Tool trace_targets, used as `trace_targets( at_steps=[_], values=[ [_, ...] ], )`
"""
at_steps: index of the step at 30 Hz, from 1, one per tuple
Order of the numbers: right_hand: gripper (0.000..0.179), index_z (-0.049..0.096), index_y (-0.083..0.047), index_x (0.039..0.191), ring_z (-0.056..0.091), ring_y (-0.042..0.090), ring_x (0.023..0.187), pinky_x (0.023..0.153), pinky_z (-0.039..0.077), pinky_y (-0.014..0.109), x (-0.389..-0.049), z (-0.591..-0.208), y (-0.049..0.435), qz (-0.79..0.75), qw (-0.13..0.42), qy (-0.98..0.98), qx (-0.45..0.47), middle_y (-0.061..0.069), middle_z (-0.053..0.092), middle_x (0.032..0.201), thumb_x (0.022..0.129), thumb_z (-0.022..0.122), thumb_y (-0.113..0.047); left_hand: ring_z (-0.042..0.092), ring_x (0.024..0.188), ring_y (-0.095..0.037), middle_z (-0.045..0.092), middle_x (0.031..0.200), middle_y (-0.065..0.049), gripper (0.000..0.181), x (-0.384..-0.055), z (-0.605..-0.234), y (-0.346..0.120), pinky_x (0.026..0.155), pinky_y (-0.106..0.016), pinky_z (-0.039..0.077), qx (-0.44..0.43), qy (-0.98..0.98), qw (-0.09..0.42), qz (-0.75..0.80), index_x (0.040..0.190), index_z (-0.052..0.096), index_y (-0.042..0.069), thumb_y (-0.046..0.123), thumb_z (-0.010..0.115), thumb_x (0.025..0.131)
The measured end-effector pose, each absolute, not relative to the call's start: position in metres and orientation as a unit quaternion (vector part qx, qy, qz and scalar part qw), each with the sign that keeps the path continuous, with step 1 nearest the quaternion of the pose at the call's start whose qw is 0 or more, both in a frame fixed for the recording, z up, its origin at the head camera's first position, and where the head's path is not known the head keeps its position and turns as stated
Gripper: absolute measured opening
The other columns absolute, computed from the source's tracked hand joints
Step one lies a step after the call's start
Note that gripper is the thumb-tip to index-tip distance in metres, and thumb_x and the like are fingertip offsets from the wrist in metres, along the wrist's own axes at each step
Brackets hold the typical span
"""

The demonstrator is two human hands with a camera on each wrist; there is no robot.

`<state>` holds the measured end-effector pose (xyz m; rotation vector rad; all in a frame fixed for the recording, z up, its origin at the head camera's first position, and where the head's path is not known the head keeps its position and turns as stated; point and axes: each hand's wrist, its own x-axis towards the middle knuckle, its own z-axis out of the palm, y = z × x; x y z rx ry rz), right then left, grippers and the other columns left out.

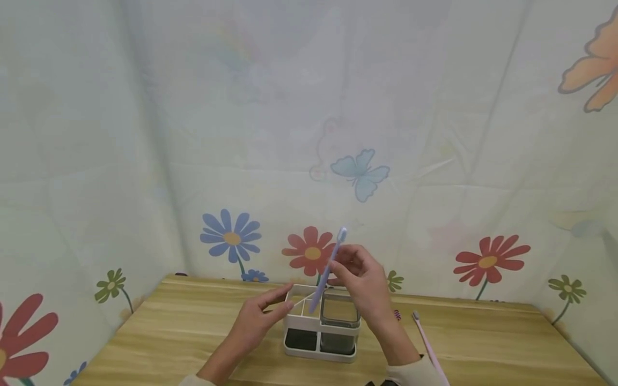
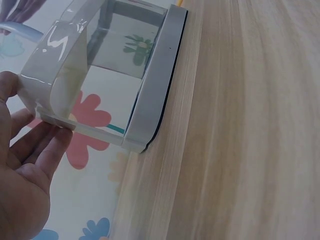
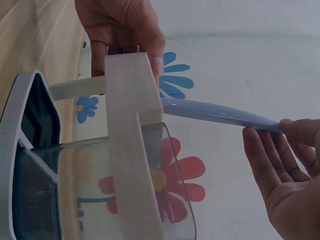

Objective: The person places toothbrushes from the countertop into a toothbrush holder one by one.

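A white toothbrush holder [image 1: 302, 322] with a divided upper rack and a dark-lined base stands on the table. My left hand [image 1: 255, 320] grips the left end of its upper rack, thumb on one side and fingers on the other. Between thumb and fingers, my right hand [image 1: 365, 285] pinches a light purple toothbrush [image 1: 325, 276]. The brush tilts with its bristle head up, and its lower end is at the rack's small compartments. In the right wrist view, the purple handle [image 3: 215, 111] meets the rack's top edge. A clear cup [image 1: 338, 342] sits in the holder's right side.
A pink toothbrush [image 1: 427, 343] lies on the wooden table [image 1: 502, 343] to the right. Beside my right wrist a small purple striped thing [image 1: 397, 315] is partly hidden. A cloth backdrop [image 1: 260, 134] printed with flowers and butterflies surrounds the table's back and sides.
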<state>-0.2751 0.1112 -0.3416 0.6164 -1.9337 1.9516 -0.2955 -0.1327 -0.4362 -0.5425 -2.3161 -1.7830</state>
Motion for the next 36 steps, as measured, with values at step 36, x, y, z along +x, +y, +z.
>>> trace_targets(
  at_steps=[36],
  values=[
    [0.019,0.067,0.002,0.116,0.067,0.024,0.087,0.072,0.065,0.033,-0.289,-0.368,0.098,0.596,0.071,-0.766,0.229,0.010,0.068,0.100,0.100,0.074,-0.004,0.064,0.128,-0.030,0.066,0.144,-0.008,0.043,-0.299,-0.433,-0.134,0.103,-0.051,0.056,-0.187,-0.784,0.081,-0.587,0.145,0.068,0.015,0.024,0.074,0.103]
  ],
)
